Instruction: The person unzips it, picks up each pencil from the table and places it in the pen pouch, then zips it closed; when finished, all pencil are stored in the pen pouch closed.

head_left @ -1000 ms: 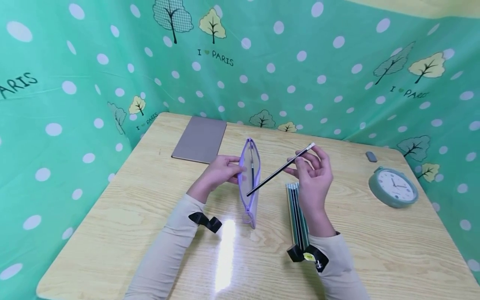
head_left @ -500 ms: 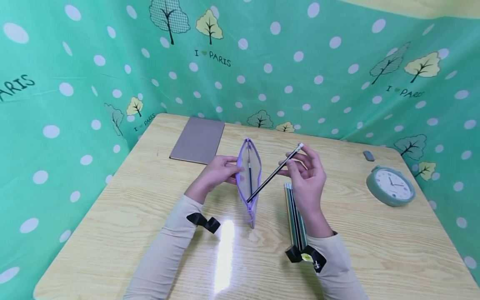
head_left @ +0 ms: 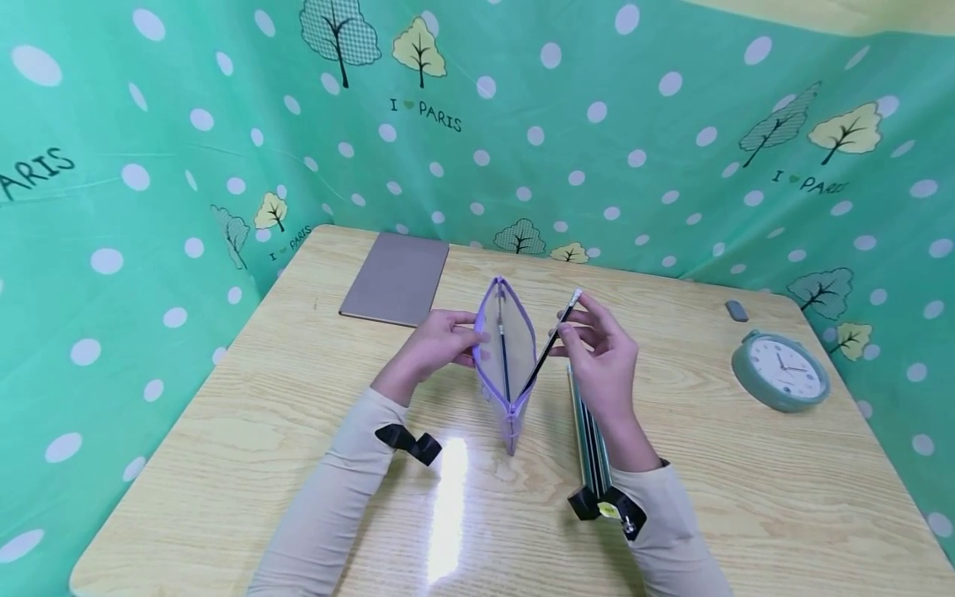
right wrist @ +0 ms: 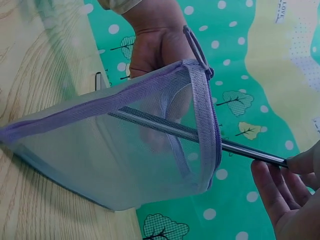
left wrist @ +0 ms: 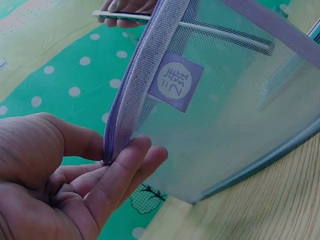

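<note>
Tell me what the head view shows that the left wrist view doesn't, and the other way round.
Only the head view shows the clock, the notebook and the small grey object behind the clock. Only the left wrist view shows the square label on the pouch, with characters in a pale circle. Both show the left grip pinching the pouch's edge, and the right grip holding a pencil that reaches into the pouch.
</note>
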Tool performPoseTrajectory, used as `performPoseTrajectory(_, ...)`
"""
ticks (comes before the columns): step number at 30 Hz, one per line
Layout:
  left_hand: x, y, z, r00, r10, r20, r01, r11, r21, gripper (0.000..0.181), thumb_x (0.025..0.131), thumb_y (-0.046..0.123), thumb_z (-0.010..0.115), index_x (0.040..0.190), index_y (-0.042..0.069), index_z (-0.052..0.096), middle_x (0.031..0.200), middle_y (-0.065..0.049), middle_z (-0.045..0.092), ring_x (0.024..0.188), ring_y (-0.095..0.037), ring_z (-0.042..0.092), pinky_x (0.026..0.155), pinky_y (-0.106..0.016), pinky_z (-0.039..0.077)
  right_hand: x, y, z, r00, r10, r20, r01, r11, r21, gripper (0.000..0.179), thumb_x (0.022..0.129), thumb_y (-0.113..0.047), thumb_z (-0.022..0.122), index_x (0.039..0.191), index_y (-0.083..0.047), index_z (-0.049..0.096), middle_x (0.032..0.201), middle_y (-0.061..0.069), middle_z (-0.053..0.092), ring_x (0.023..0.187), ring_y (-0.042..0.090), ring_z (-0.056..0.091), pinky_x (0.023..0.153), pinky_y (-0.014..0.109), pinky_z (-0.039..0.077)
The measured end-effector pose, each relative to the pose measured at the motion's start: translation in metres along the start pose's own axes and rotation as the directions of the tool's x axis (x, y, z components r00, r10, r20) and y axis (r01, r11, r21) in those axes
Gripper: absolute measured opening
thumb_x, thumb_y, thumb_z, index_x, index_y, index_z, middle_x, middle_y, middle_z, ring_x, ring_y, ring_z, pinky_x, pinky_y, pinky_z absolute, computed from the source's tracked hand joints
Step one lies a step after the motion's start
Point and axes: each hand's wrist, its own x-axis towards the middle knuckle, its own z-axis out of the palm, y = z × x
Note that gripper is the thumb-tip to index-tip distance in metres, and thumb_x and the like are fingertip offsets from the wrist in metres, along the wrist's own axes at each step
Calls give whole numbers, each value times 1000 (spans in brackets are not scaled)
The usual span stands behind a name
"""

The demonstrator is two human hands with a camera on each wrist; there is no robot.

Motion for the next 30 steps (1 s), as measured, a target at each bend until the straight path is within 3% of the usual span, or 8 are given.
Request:
performPoseTrajectory(10, 1, -1, 5, 1000, 3, 8, -3, 1000, -17, 43, 101, 1, 61, 140, -13, 53, 116, -29, 71, 94, -29, 78, 78, -31, 67, -1, 0, 1, 999, 15, 42, -9, 991, -130, 43, 91, 22, 60, 133, 16, 58, 105, 36, 67, 79, 1, 69, 62, 27, 66)
performPoseTrajectory(17, 0, 0, 8, 1000, 4, 19, -3, 1000, -27, 42, 101, 0, 60, 140, -13, 53, 117, -30, 71, 97, -32, 77, 80, -33, 67, -2, -3, 3, 996, 3, 87, 16, 976, -218, 44, 91, 19, 63, 135, 14, 59, 106, 35, 69, 78, 0, 69, 62, 28, 66)
performPoseTrajectory(20, 0, 0, 9, 1000, 5, 21, -5, 1000, -28, 42, 101, -1, 59, 140, -14, 52, 117, -30, 71, 97, -33, 77, 80, -33, 67, -3, -3, 4, 994, 0, 109, 29, 964, -264, 44, 91, 18, 64, 134, 13, 61, 106, 32, 71, 80, 12, 73, 62, 24, 65)
performPoseTrajectory(25, 1, 0, 10, 1000, 3, 20, -2, 1000, -23, 42, 101, 0, 60, 140, -14, 52, 117, -31, 70, 96, -32, 77, 78, -32, 67, -4, -1, 5, 990, -1, 143, 45, 950, -308, 46, 89, 19, 65, 134, 11, 62, 106, 30, 71, 84, 42, 74, 64, 37, 67)
performPoseTrajectory(27, 1, 0, 11, 1000, 1, 19, -1, 1000, -16, 42, 101, 1, 61, 140, -13, 53, 116, -31, 71, 96, -32, 77, 77, -32, 67, -5, -1, 5, 989, -3, 151, 51, 946, -320, 46, 89, 19, 65, 134, 10, 62, 105, 30, 71, 83, 45, 73, 65, 43, 67)
performPoseTrajectory(30, 1, 0, 12, 1000, 2, 21, -2, 1000, -11, 42, 101, 1, 62, 140, -13, 54, 116, -31, 71, 96, -31, 77, 77, -32, 67, -5, 0, 5, 988, -11, 157, 66, 935, -350, 46, 89, 18, 66, 134, 9, 63, 104, 29, 72, 83, 43, 74, 65, 42, 67)
